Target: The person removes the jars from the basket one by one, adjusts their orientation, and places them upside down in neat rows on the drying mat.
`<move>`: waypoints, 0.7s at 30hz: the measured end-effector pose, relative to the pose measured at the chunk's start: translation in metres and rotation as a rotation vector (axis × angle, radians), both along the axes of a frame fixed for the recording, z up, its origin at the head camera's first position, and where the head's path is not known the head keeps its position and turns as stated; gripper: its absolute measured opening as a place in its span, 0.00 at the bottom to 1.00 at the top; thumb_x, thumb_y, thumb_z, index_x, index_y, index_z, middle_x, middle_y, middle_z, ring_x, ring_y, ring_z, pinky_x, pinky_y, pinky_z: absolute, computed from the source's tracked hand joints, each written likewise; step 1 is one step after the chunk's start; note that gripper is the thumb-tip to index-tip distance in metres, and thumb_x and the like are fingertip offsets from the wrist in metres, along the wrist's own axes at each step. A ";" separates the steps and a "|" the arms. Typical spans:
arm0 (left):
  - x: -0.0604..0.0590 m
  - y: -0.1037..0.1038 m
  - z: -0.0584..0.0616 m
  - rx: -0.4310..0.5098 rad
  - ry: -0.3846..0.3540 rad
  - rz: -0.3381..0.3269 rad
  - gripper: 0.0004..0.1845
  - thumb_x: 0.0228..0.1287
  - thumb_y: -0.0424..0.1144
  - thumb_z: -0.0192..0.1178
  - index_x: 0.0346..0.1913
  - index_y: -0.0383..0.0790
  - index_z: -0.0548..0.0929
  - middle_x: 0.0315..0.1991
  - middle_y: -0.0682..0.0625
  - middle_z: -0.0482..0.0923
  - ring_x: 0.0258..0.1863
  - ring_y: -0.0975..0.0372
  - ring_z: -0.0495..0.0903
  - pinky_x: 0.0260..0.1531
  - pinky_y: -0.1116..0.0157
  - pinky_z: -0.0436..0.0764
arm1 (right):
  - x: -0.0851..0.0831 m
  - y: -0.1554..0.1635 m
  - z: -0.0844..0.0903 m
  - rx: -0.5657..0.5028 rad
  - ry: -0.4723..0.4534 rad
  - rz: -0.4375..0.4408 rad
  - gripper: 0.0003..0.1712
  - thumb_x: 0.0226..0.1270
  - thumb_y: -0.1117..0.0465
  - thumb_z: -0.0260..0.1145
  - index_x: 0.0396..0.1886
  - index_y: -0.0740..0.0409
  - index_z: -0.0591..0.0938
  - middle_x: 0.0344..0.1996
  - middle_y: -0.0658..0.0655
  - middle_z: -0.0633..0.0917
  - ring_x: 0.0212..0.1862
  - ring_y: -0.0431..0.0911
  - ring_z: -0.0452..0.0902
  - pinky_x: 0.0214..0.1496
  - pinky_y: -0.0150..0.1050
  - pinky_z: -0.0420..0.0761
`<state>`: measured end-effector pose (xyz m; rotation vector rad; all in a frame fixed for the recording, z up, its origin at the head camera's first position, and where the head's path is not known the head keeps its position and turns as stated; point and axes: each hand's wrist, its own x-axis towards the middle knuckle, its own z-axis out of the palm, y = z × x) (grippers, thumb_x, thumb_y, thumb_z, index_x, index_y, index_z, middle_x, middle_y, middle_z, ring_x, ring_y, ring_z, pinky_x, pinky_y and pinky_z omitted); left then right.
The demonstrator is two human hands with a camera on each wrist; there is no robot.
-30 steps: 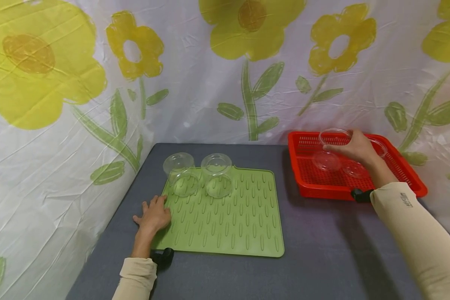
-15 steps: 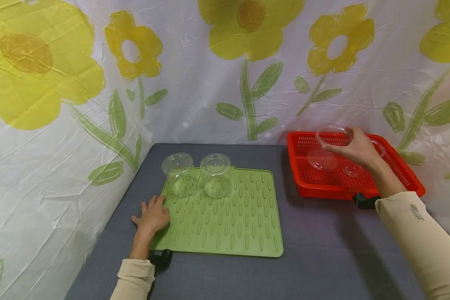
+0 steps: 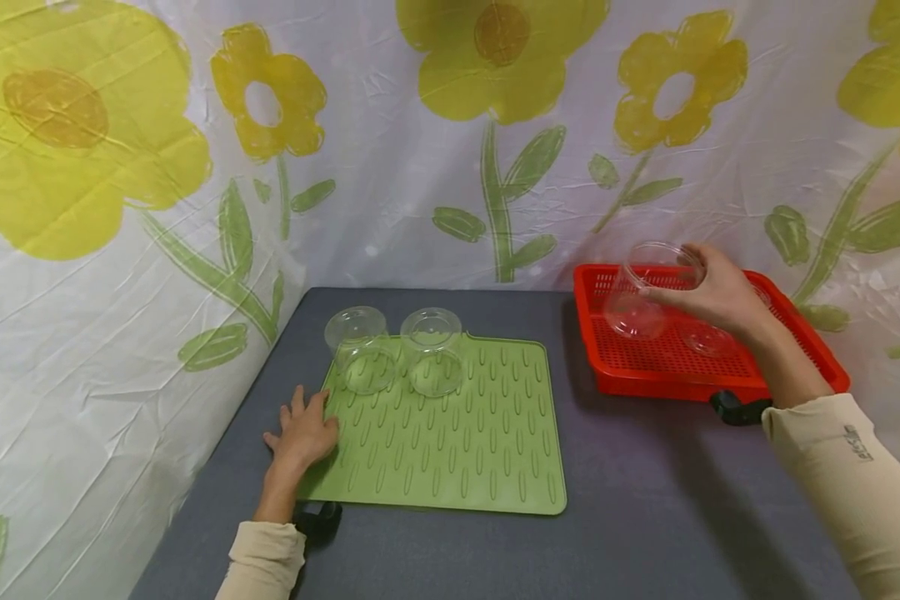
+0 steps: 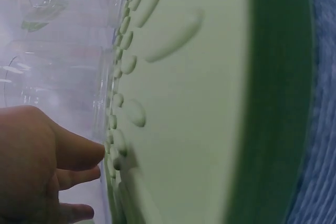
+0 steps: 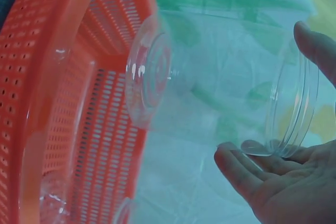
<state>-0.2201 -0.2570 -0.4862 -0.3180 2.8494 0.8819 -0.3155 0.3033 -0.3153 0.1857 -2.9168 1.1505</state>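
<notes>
— What's in the red basket (image 3: 720, 379), right of centre in the head view?

— Clear jars on its mesh; the right hand (image 3: 720, 292) grips one clear jar (image 3: 645, 292) by its rim, tilted, above the basket.

— And the left hand (image 3: 303, 433)?

— Flat, fingers relaxed, on the green mat's (image 3: 465, 450) left edge; two upturned jars (image 3: 397, 346) stand at the mat's far edge.
</notes>
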 end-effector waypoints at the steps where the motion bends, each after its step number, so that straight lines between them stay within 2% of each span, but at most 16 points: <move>1: 0.000 0.000 0.001 0.005 0.009 0.004 0.32 0.77 0.39 0.43 0.80 0.37 0.54 0.81 0.30 0.28 0.77 0.28 0.29 0.62 0.18 0.30 | 0.001 -0.001 0.001 -0.004 0.003 0.007 0.67 0.62 0.39 0.73 0.83 0.63 0.43 0.80 0.70 0.56 0.77 0.71 0.54 0.72 0.72 0.60; 6: 0.001 -0.002 0.008 0.022 0.110 0.025 0.31 0.77 0.38 0.44 0.79 0.36 0.53 0.81 0.29 0.30 0.79 0.31 0.32 0.63 0.19 0.34 | 0.007 -0.008 0.006 -0.011 0.018 0.040 0.64 0.62 0.41 0.74 0.83 0.62 0.46 0.79 0.69 0.59 0.76 0.69 0.58 0.72 0.70 0.63; 11: 0.006 0.005 0.027 0.023 0.247 0.035 0.32 0.76 0.38 0.48 0.78 0.35 0.54 0.81 0.29 0.34 0.79 0.32 0.36 0.66 0.21 0.40 | 0.017 -0.018 0.014 -0.026 0.037 0.073 0.63 0.62 0.44 0.76 0.83 0.61 0.48 0.79 0.69 0.60 0.75 0.68 0.61 0.71 0.69 0.66; 16: 0.006 0.014 0.041 0.028 0.394 0.014 0.37 0.74 0.47 0.58 0.78 0.38 0.57 0.81 0.31 0.40 0.80 0.34 0.43 0.68 0.24 0.45 | 0.024 -0.026 0.017 -0.023 0.042 0.100 0.62 0.61 0.45 0.76 0.83 0.59 0.49 0.79 0.67 0.60 0.76 0.65 0.62 0.70 0.68 0.68; 21: 0.007 0.023 0.051 0.032 0.455 -0.030 0.41 0.70 0.53 0.62 0.78 0.41 0.59 0.82 0.32 0.43 0.80 0.35 0.46 0.67 0.24 0.48 | 0.030 -0.038 0.018 0.034 0.049 0.111 0.62 0.59 0.42 0.77 0.82 0.58 0.52 0.78 0.65 0.62 0.75 0.64 0.62 0.71 0.68 0.68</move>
